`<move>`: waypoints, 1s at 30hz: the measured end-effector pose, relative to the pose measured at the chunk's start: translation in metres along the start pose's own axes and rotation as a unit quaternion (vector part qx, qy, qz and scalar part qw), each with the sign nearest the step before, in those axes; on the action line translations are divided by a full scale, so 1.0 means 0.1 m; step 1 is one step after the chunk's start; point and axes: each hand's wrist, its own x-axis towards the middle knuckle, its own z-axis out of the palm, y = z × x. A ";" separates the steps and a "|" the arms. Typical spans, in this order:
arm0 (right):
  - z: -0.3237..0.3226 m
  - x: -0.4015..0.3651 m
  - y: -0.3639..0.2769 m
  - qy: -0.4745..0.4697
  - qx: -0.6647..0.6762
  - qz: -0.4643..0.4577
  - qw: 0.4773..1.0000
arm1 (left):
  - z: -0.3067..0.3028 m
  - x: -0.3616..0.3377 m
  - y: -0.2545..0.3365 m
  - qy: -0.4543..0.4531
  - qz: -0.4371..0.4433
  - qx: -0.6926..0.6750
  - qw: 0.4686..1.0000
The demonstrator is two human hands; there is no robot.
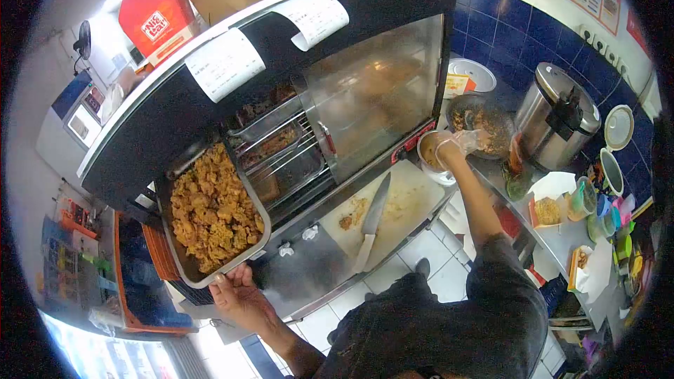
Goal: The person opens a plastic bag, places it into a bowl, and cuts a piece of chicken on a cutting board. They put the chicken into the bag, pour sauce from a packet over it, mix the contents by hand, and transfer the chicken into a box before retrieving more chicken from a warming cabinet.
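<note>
A metal tray heaped with fried, crumbed chicken pieces juts tilted from the left end of the heated display cabinet. My left hand is closed on the tray's near corner, thumb at the rim. My right hand reaches forward at the right end of the counter, with clear plastic film that looks like a glove around it. It is at the rim of a white tub with brownish contents. Beyond it stands a dark pan with crumbly food. My right fingers are not clearly visible.
A large knife lies on a stained cutting board. The cabinet's glass door covers its right half, beside wire racks. A steel dispenser, food boxes and sauce bottles line the right counter. Receipts hang above.
</note>
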 end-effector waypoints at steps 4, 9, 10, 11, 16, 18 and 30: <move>-0.86 -0.05 -1.21 -0.029 0.059 -0.147 0.987 | 0.00 0.01 -0.03 -0.008 0.011 0.005 1.000; -1.44 -0.34 -3.03 -0.013 0.285 -0.367 0.885 | -0.13 0.06 -0.04 -0.004 -0.002 0.070 0.998; -1.64 -0.40 -3.43 -0.106 0.287 -0.374 0.876 | 0.00 0.02 0.00 -0.001 -0.001 0.052 0.999; -1.57 -0.50 -3.64 0.034 0.420 -0.463 0.780 | -0.02 0.02 -0.02 -0.006 -0.009 0.057 0.998; -1.95 -0.51 -4.59 -0.306 0.182 -0.484 0.799 | -0.16 0.08 -0.05 -0.007 -0.002 0.048 0.999; -1.64 -0.50 -4.91 -0.292 0.113 -0.534 0.785 | -0.12 0.08 -0.04 -0.003 -0.001 0.051 0.999; -1.56 -0.43 -4.80 -0.194 0.200 -0.520 0.807 | -0.21 0.13 -0.05 -0.094 -0.032 -0.051 0.994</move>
